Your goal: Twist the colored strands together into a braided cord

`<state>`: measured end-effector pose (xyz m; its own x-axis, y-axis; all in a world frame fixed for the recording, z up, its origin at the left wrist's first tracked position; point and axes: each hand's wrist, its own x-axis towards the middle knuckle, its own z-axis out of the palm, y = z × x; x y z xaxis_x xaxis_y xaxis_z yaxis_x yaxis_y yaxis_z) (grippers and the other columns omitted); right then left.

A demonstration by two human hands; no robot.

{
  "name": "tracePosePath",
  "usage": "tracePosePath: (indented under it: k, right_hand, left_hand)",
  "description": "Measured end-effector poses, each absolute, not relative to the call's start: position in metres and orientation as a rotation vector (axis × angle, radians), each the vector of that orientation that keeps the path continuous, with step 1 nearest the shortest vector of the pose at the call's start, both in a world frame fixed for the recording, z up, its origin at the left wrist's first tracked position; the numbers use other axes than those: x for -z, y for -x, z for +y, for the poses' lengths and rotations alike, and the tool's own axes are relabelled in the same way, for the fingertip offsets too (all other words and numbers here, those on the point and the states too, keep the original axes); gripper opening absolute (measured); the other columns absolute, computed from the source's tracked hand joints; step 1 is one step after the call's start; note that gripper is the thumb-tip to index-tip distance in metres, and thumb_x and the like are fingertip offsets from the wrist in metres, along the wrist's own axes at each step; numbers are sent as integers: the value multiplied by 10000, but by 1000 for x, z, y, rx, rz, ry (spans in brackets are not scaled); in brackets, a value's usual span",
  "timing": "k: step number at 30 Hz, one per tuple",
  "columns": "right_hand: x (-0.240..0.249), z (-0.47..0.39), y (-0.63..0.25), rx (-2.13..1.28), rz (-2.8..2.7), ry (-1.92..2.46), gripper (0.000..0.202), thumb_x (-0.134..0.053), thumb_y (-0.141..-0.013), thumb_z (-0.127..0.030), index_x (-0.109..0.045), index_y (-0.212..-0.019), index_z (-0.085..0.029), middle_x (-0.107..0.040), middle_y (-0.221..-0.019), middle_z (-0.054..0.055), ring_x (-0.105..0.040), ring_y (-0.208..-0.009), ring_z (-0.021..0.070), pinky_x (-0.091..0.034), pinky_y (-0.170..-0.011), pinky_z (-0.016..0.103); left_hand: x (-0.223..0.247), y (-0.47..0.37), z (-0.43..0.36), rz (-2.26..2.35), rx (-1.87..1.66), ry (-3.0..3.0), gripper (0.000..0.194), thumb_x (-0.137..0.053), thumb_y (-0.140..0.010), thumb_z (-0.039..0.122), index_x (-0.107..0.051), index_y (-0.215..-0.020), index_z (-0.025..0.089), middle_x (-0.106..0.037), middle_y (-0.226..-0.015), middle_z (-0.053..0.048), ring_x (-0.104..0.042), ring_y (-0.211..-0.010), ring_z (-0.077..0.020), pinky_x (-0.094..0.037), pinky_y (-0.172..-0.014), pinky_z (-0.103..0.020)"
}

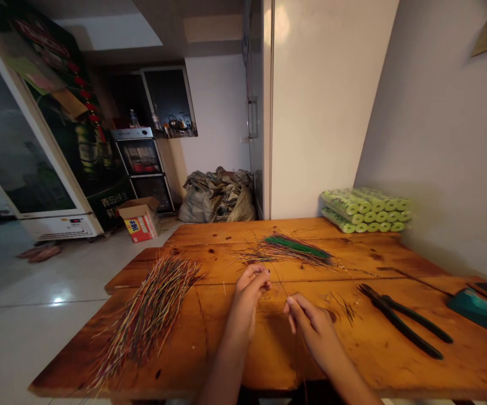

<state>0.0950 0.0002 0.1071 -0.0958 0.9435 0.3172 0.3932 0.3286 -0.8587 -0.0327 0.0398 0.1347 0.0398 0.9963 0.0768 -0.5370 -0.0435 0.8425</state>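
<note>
My right hand (309,318) pinches a thin wire (283,286), which slants up and left and also hangs down below the fingers. Just left of the wire's upper end is my left hand (252,284), thumb and fingers closed together with a tiny dark spot at the tips; what they grip is too small to make out. Beyond both hands lies a bundle of thin coloured and green wires (298,247), with a twisted strand (359,270) trailing right. A loose heap of multicoloured wires (154,312) spreads left of my left forearm.
Dark-handled pliers (401,320) lie to the right, near short wire offcuts (347,309). A teal tool (482,309) sits at the wooden table's (269,349) right edge. Green-wrapped rolls (364,209) are stacked at the back. Sacks (218,197) and a carton (140,219) stand on the floor.
</note>
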Motion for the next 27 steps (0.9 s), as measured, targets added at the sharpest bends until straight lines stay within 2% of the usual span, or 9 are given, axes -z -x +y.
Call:
tracePosePath:
  k: [8,13,14,16,18,20,24,27]
  right_hand:
    - [-106,1,-96,-728,-1668,1216,355,-315,-889,-417,-509,-690,-196,-430,-481,-55,-470,-482,120,-337,-548,225]
    - [-102,3,-98,-708,-1658,1203,342,-319,-890,-410,-500,-693,-196,-441,-497,-52,-475,-502,123,-342,-563,228]
    - [-101,4,-99,-701,-1655,1203,341,-320,-890,-409,-496,-690,-197,-445,-501,-50,-477,-509,125,-343,-568,229]
    - [-99,5,-101,-694,-1648,1203,337,-324,-890,-409,-491,-688,-198,-450,-509,-47,-480,-517,127,-345,-573,231]
    - [-97,6,-102,-701,-1639,1203,330,-333,-889,-407,-493,-691,-198,-452,-513,-47,-477,-516,126,-345,-571,232]
    - [-97,8,-101,-711,-1622,1200,328,-345,-885,-406,-490,-676,-200,-454,-513,-47,-475,-516,124,-346,-573,231]
    - [-97,8,-100,-730,-1575,1193,341,-357,-878,-408,-477,-635,-201,-455,-508,-45,-477,-520,120,-352,-573,227]
    - [-99,6,-100,-747,-1571,1200,326,-362,-871,-414,-521,-689,-196,-454,-499,-48,-474,-503,120,-354,-547,226]
  left_hand:
    - [-135,34,39,729,-1426,-859,182,-694,-618,250,-573,-718,158,-501,-697,31,-454,-586,-58,-397,-608,-181]
    - [-134,32,36,746,-1090,-1026,289,-672,-659,323,-625,-897,166,-589,-813,-28,-541,-763,-129,-409,-728,-247]
    - [-133,31,35,740,-1021,-1099,280,-662,-668,336,-638,-883,158,-595,-780,-30,-546,-767,-140,-404,-747,-259]
    - [-132,29,35,716,-977,-1251,216,-630,-697,352,-653,-733,140,-579,-671,-19,-546,-751,-150,-388,-783,-272]
    - [-131,27,36,705,-1012,-1354,261,-604,-719,350,-608,-563,140,-555,-606,-12,-547,-770,-163,-369,-819,-273]
    - [-131,26,37,710,-1047,-1381,285,-590,-729,339,-587,-521,145,-558,-606,-13,-550,-796,-173,-361,-833,-273]
    - [-132,25,36,756,-1084,-1347,223,-585,-730,337,-667,-658,143,-576,-611,-8,-555,-748,-168,-380,-802,-279]
    - [-133,24,36,819,-1122,-1311,221,-607,-708,333,-701,-767,142,-644,-711,-38,-569,-817,-190,-381,-828,-286]
